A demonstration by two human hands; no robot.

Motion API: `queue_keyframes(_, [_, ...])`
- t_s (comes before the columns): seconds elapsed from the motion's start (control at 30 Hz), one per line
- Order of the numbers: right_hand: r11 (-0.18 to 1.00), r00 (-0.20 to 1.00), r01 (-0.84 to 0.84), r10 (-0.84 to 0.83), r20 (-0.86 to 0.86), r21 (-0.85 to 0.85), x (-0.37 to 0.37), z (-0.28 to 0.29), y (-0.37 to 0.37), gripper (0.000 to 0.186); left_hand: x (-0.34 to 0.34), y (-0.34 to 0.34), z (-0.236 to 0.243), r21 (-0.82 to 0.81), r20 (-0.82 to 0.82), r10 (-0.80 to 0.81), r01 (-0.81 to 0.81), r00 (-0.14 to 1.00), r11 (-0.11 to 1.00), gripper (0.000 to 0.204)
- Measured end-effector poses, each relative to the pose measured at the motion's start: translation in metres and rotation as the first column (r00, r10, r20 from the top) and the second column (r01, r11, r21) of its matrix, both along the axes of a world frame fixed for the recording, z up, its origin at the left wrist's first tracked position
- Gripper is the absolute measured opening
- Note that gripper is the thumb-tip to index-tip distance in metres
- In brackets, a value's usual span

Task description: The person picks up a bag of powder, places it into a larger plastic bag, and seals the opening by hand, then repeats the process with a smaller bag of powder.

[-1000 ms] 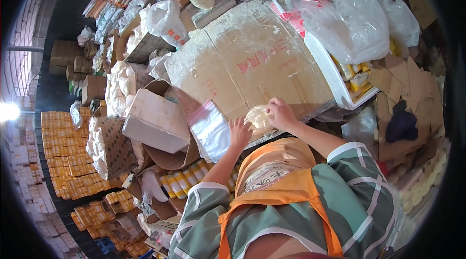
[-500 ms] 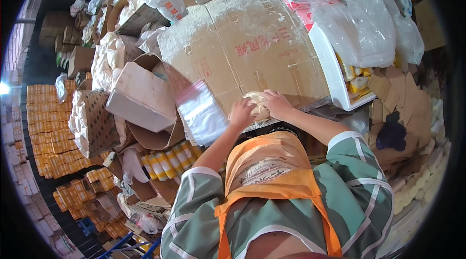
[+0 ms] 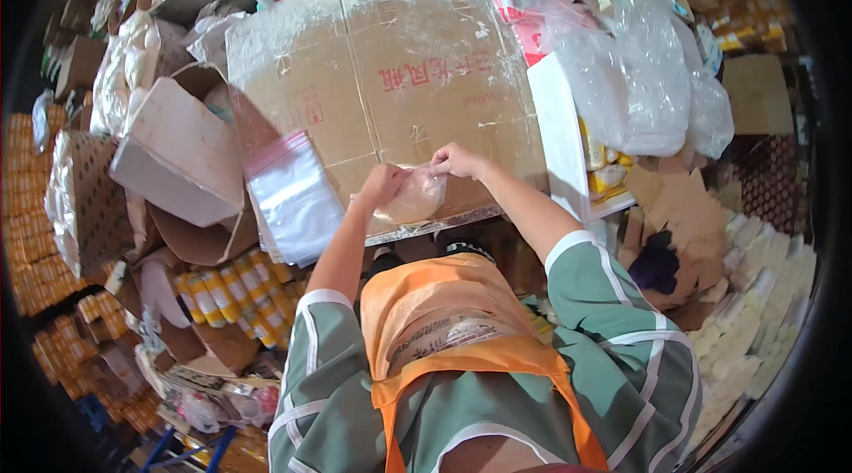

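A see-through plastic bag point(image 3: 417, 198) with something pale inside rests at the near edge of the cardboard sheet point(image 3: 453, 131). My left hand point(image 3: 382, 184) is closed on the bag's upper left part. At its upper right, my right hand point(image 3: 456, 161) pinches the edge of the plastic. What exactly fills the bag cannot be made out. To the left of my left hand lies a stack of flat zip bags point(image 3: 297, 202) with pink top strips.
White powder dusts the cardboard's far side. On the left stand a white foam box point(image 3: 182, 153) and open cartons. A white foam tray point(image 3: 559, 131) with yellow packets point(image 3: 605, 178) sits on the right, plastic bags point(image 3: 652, 74) heaped over it. Yellow packs point(image 3: 235, 291) fill a carton below.
The pale bundle lay under both hands before; now both hands hold up the plastic bag's upper edge around it. The whole view has shifted, so the table sits further left.
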State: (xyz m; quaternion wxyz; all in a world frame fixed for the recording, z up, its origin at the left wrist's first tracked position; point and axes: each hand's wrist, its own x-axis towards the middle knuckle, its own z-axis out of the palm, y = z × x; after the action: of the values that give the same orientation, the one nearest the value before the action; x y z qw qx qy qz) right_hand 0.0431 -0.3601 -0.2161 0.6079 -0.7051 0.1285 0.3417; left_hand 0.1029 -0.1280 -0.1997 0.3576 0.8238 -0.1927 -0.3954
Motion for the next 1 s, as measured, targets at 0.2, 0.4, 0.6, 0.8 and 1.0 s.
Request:
queue_keyframes(0.2, [0.989, 0.978, -0.106, 0.122, 0.167, -0.100, 0.006, 0.021, -0.007, 0.010, -0.012, -0.019, 0.021, 0.175, 0.101, -0.214, 0.194, 0.972, 0.965, 0.039])
queue_keyframes(0.4, [0.998, 0.984, -0.050, 0.058, 0.170, -0.050, 0.018, 0.056, -0.019, 0.010, -0.048, -0.029, 0.023, -0.146, 0.430, 0.170, -0.118, 0.887, 0.982, 0.033])
queue_keyframes(0.6, [0.962, 0.959, -0.269, 0.272, 0.083, -0.053, -0.002, 0.024, -0.024, 0.013, -0.050, -0.018, 0.011, -0.134, 0.150, 0.157, -0.137, 0.976, 0.981, 0.027])
queue_keyframes(0.8, [0.987, 0.991, 0.086, -0.071, -0.109, 0.136, -0.024, 0.007, -0.012, 0.012, -0.049, -0.018, 0.002, -0.293, 0.002, 0.255, -0.243, 0.967, 0.925, 0.029])
queue_keyframes(1.0, [0.983, 0.994, 0.107, -0.104, -0.028, 0.146, -0.034, -0.010, -0.012, 0.012, -0.051, -0.020, -0.012, -0.249, -0.230, 0.192, -0.249, 0.954, 0.936, 0.024])
